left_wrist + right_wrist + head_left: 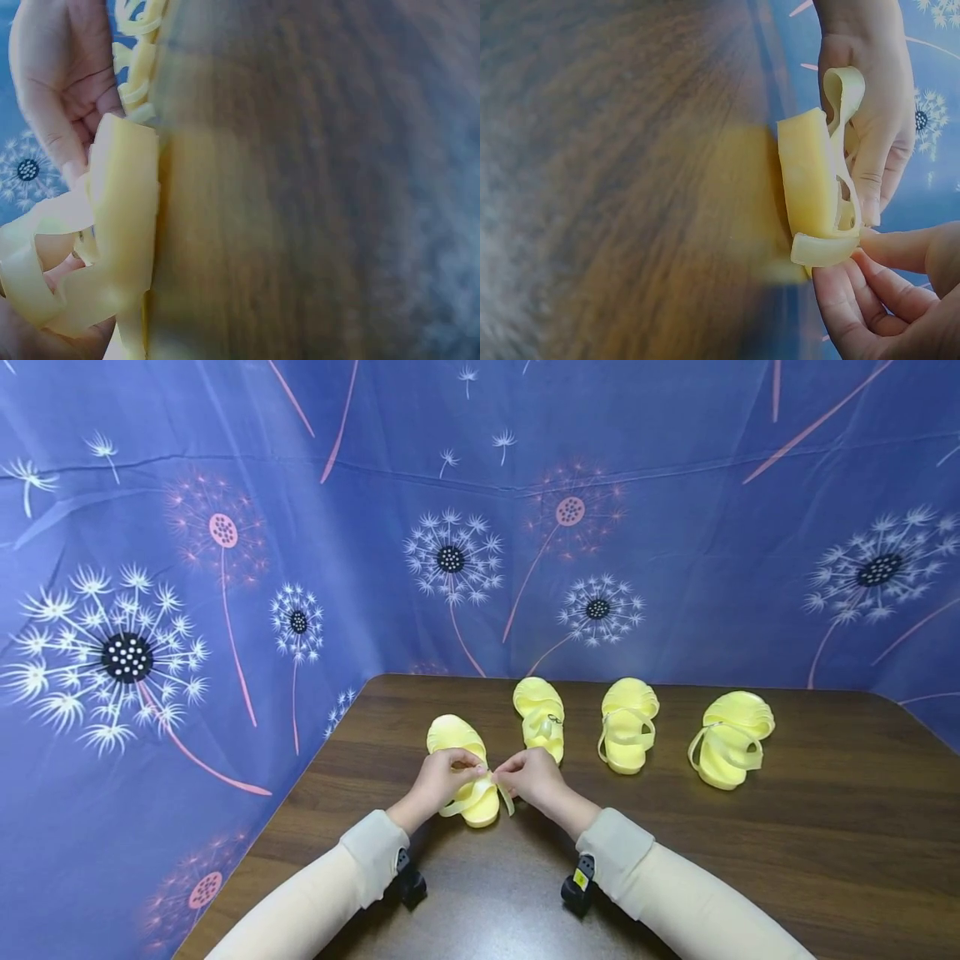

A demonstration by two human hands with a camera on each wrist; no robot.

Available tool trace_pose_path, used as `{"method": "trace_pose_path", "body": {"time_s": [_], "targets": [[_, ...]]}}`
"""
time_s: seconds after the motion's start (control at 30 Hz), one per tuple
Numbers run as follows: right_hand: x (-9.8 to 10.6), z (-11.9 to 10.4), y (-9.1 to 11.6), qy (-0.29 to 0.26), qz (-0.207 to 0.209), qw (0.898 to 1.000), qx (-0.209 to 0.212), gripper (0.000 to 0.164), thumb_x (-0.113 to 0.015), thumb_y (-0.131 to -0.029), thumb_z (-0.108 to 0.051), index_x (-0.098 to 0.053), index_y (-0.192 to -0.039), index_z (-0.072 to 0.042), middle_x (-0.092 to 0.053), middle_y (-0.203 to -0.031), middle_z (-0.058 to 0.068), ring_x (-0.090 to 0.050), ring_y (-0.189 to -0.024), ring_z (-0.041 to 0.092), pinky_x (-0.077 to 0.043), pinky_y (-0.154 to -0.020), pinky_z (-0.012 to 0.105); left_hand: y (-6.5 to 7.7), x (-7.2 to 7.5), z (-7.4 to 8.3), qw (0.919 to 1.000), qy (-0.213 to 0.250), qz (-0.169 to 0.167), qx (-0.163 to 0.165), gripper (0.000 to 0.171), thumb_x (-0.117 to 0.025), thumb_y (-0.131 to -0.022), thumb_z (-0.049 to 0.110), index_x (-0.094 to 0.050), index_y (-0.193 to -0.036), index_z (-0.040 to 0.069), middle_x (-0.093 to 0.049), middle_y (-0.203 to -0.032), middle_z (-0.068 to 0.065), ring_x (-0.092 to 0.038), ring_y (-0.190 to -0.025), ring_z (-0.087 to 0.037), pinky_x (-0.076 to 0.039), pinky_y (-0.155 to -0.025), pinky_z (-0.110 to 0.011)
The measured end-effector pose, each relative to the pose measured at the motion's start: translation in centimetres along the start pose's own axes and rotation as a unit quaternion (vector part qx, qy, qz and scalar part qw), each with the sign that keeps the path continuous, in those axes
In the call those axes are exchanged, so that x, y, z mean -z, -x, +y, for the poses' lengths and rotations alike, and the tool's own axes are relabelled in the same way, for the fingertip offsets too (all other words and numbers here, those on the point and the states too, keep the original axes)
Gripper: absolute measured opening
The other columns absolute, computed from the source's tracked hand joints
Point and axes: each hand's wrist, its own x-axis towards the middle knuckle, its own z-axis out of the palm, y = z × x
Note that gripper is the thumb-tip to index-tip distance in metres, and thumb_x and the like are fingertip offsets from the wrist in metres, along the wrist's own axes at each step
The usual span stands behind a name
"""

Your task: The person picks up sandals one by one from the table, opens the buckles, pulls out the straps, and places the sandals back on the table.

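Observation:
A yellow sandal with a loose ankle strap lies on the table, toe pointing away. My left hand is over its left side, thumb and forefinger pinching the strap near the middle of the shoe. From the right, my right hand pinches the same strap, and a strap end hangs below its fingers. The fingertips of both hands almost meet. In the left wrist view, the strap loops out beside the heel. In the right wrist view, a band passes close to the right fingertips.
Three more yellow sandals stand behind and to the right: one close past my right hand with a small dark piece on its strap, another in the middle, a third farther right. The brown table meets a blue dandelion-print cloth.

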Motion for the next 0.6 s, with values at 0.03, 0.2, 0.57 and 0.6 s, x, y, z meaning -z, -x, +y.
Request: {"method": "trace_pose_path", "body": {"time_s": [0.03, 0.2, 0.57, 0.6], "targets": [[-0.02, -0.01, -0.05, 0.004, 0.000, 1.000, 0.003, 0.005, -0.074, -0.082, -0.005, -0.076, -0.078, -0.002, -0.072, -0.076, 0.005, -0.063, -0.056, 0.012, -0.055, -0.056, 0.026, -0.02, 0.04, 0.03, 1.0000, -0.002, 0.000, 0.000, 0.010, -0.074, -0.085, 0.016, -0.074, -0.090, 0.007, -0.074, -0.090, -0.005, -0.067, -0.087, -0.018, -0.053, -0.069, -0.023], [-0.20, -0.01, -0.24, 0.016, 0.001, 1.000, 0.011, 0.007, -0.072, -0.083, -0.006, -0.076, -0.078, -0.003, -0.072, -0.075, 0.005, -0.063, -0.055, 0.011, -0.052, -0.053, 0.023, -0.15, 0.32, 0.17, 0.9999, -0.004, -0.012, 0.006, 0.011, -0.074, -0.085, 0.016, -0.075, -0.090, 0.006, -0.074, -0.089, -0.006, -0.066, -0.083, -0.015, -0.051, -0.065, -0.020], [-0.46, -0.51, -0.60, 0.044, 0.016, 0.999, 0.017, 0.008, -0.072, -0.084, -0.009, -0.076, -0.079, -0.004, -0.071, -0.071, 0.004, -0.060, -0.056, 0.008, -0.048, -0.051, 0.021, -0.56, 0.45, 0.17, 0.9992, -0.001, -0.033, 0.022, 0.015, -0.075, -0.085, 0.016, -0.075, -0.092, 0.003, -0.074, -0.088, -0.008, -0.063, -0.076, -0.010, -0.050, -0.062, -0.019], [-0.43, -0.59, -0.65, 0.046, 0.014, 0.999, 0.019, 0.008, -0.072, -0.084, -0.008, -0.076, -0.079, -0.005, -0.071, -0.071, 0.003, -0.060, -0.057, 0.008, -0.048, -0.052, 0.021, -0.57, 0.47, 0.16, 0.9992, -0.002, -0.033, 0.023, 0.015, -0.075, -0.085, 0.016, -0.075, -0.092, 0.003, -0.074, -0.088, -0.008, -0.063, -0.077, -0.010, -0.050, -0.062, -0.019]]}}
